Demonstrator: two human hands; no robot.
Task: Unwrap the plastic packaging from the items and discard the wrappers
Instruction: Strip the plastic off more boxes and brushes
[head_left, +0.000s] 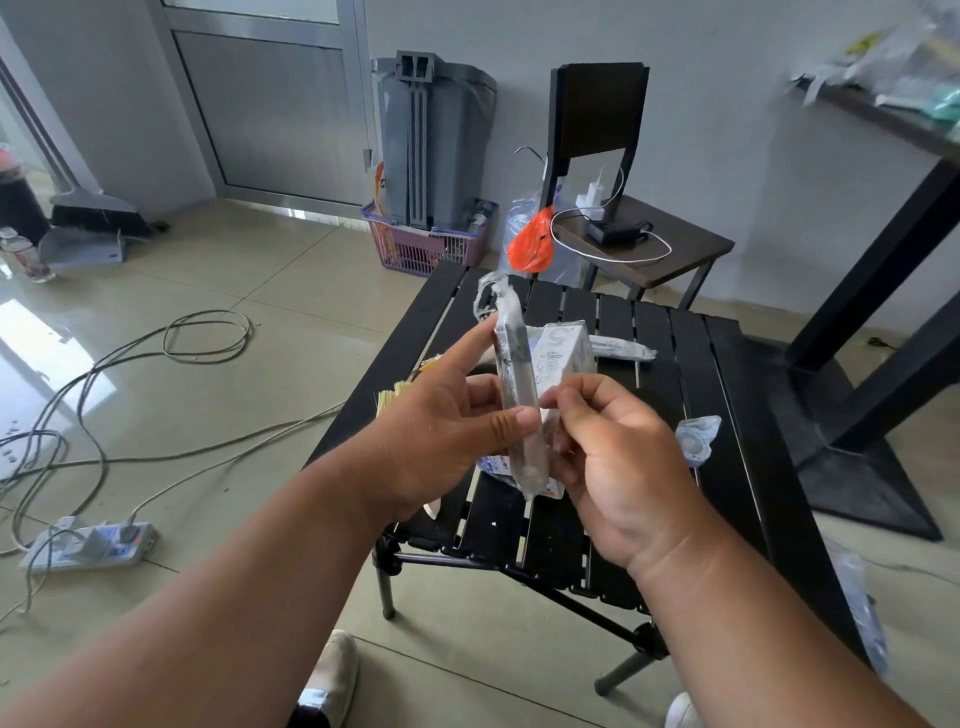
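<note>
While both hands work above the near part of the black slatted surface (649, 364), a long slim item in clear plastic wrap (519, 395) stands nearly upright between them. The left hand (447, 431) holds it from the left, thumb pressed across its middle and forefinger stretched up along its upper part. The right hand (618, 457) pinches the wrap at the item's right side with curled fingers. A twisted tail of loose plastic (491, 293) sticks out at the item's far, top end.

Behind the held item, on the surface, lies a white printed packet (563, 348), partly hidden by the hands. Farther right on the slats rests another long wrapped piece (621, 349), and nearer, toward the right edge, a small clear blister pack (698, 436). A bundle of pale sticks (389, 400) shows at the left edge, just beyond the left hand.

On the floor to the left lie tangled cables (156, 374) and a power strip (88, 545). Far off stand a grey bin (436, 140) in a purple basket (431, 249), and a dark chair (597, 114) with a charger and an orange bag (530, 244) beside it.
</note>
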